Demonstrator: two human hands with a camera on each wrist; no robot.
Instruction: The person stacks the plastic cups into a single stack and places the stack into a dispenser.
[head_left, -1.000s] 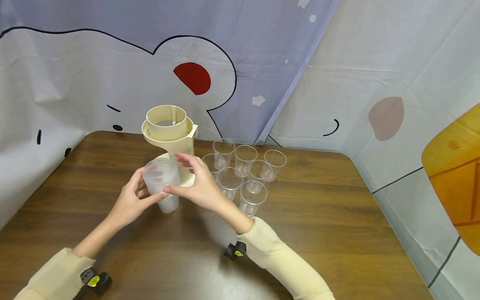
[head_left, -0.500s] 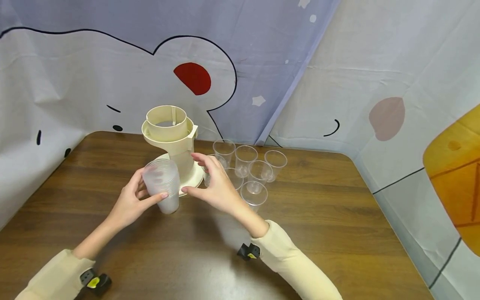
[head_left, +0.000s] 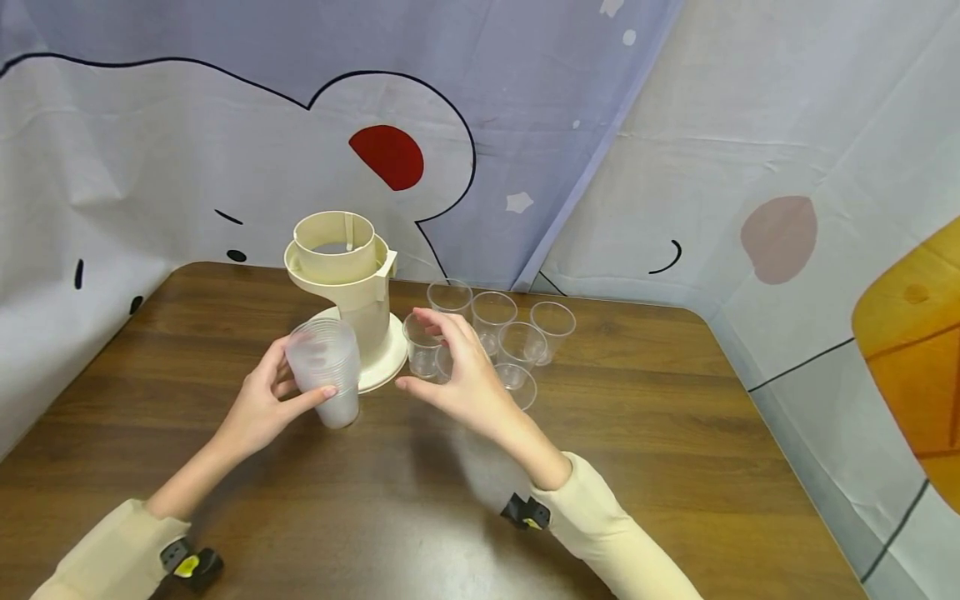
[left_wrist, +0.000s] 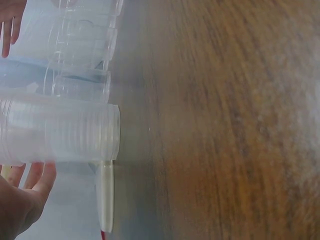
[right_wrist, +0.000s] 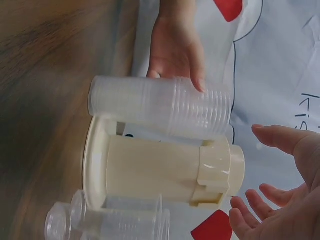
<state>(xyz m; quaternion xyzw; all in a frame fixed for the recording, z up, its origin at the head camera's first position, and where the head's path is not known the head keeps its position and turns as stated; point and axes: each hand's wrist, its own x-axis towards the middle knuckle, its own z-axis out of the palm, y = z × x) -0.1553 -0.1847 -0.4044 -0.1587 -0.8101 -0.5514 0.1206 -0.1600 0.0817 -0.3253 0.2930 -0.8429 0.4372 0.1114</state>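
In the head view my left hand (head_left: 258,404) holds a nested stack of clear plastic cups (head_left: 324,358), thumb in front and fingers round its far side. The stack stands nearly upright, its base at or close to the tabletop. My right hand (head_left: 468,379) is held apart from it, fingers and thumb spread with nothing between them. Behind the right hand several single clear cups (head_left: 552,329) stand in a group, partly hidden by it. A cream cup dispenser (head_left: 363,287) rises behind the stack; the right wrist view shows the dispenser (right_wrist: 155,167) beside the stack (right_wrist: 160,105).
A brown wooden table (head_left: 660,467) carries everything. At its back hangs a printed cloth (head_left: 585,208) with cartoon shapes, which continues along the sides. A black wrist camera (head_left: 528,510) sits on the right sleeve and another camera (head_left: 191,560) on the left.
My right hand has left the stack's rim and moved right, in front of the single cups. The left hand and the stack have stayed in place.
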